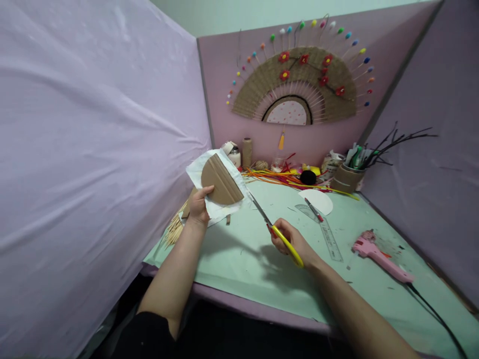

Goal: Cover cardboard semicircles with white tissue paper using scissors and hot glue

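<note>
A brown cardboard half-circle [221, 180] lies against a piece of pale fabric [197, 166] that sticks out around its edges. My left hand [199, 203] grips both at their lower left, thumb on the cardboard, and holds them up above the table. In my right hand [290, 238] are scissors [287, 245] with yellow handles. Their blades point up and left, with the tips by the right edge of the fabric. Whether the blades touch the fabric I cannot tell. The fingers of my left hand behind the fabric are hidden.
A pink glue gun [381, 257] with a black cord rests at the right. Nearby lie a clear ruler [331, 240], a red pen [313, 209] and a white paper oval [318, 200]. Wooden sticks [174, 230] sit at the left. A decorated fan [299, 85] hangs on the back panel.
</note>
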### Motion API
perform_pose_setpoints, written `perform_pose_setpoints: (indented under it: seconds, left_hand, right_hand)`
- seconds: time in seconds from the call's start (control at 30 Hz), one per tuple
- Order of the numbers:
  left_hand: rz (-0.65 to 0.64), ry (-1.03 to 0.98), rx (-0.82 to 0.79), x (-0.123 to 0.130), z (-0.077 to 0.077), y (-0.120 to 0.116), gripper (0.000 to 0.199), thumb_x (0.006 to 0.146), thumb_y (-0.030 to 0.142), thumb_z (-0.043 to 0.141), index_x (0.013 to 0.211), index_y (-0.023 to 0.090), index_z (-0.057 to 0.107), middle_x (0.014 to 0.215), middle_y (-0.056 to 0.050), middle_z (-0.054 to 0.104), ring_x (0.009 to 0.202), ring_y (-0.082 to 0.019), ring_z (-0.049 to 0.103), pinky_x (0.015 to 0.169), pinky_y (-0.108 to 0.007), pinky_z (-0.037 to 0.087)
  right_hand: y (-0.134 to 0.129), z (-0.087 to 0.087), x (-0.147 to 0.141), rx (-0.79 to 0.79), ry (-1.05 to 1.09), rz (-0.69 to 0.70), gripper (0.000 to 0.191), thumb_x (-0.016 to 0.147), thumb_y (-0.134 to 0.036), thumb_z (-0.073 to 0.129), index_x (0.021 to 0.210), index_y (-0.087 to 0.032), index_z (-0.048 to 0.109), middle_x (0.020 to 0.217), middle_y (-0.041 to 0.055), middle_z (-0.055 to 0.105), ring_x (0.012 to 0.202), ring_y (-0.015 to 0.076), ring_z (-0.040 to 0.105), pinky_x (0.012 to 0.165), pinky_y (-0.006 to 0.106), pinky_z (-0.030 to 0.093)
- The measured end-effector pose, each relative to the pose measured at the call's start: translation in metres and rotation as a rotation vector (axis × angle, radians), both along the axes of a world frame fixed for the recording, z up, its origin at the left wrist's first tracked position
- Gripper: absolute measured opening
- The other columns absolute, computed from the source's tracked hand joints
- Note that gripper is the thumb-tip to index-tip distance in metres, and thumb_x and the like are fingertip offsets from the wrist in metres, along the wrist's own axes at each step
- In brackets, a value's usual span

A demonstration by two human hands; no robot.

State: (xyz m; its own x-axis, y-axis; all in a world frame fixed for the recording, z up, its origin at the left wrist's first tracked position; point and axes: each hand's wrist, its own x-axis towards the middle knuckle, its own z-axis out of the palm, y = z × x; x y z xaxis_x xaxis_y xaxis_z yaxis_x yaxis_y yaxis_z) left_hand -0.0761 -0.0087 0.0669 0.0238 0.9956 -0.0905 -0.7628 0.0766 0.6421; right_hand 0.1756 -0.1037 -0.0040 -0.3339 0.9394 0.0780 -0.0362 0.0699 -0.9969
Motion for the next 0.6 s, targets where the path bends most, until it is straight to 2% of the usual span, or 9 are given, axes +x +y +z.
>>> perform_pose_setpoints:
  seconds: [0.4, 0.6]
  left_hand:
    - [0.027, -0.021, 0.015, 0.0072, -0.0014, -0.0018, 0.048, 0.071, 0.008, 0.056, 0.119, 0.01, 0.064, 0.088, -0.009, 0.077, 0.098, -0.031, 0.072, 0.098, -0.049, 0.054]
    - [-0.062, 0.013, -0.044, 0.0079, -0.0001, -0.0055, 0.05, 0.072, 0.011, 0.052, 0.122, 0.009, 0.061, 0.091, -0.011, 0.077, 0.098, -0.031, 0.072, 0.096, -0.052, 0.053]
  right_hand:
    - [0.0001, -0.0011, 0.0013, 0.042, -0.074, 0.03, 0.042, 0.077, -0.055, 0.067, 0.086, -0.023, 0.042, 0.069, -0.0053, 0.047, 0.053, 0.0079, 0.036, 0.047, 0.022, 0.028]
    - [-0.0006, -0.0012, 0.0016, 0.06, -0.072, 0.085, 0.049, 0.078, -0.066, 0.061, 0.089, -0.023, 0.04, 0.07, -0.0043, 0.047, 0.053, 0.0084, 0.036, 0.048, 0.023, 0.029]
